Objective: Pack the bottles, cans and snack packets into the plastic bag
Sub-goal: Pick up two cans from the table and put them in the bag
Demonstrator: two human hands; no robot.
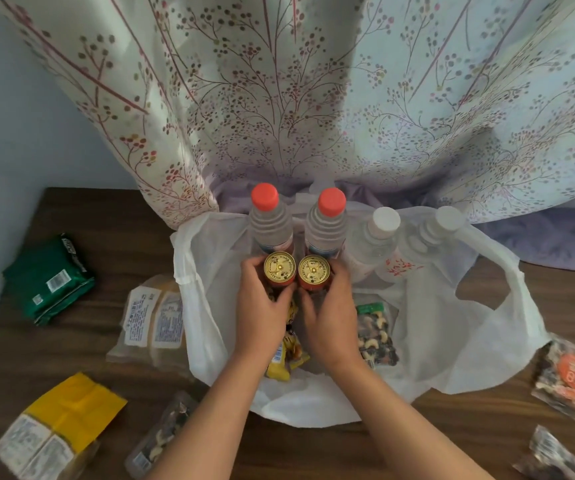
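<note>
bag [480, 341]: four bottles in | left hand [262, 313], right hand [331, 317] each grip a can | table [348, 452] packets left

2 bare forearms [210, 427] at 6 o'clock of the frame, slim and smooth, bare wrists [345, 362], left hand [262, 313] at 9 o'clock of right hand [327, 317], bare fingers [246, 275], rounded knuckles
</note>
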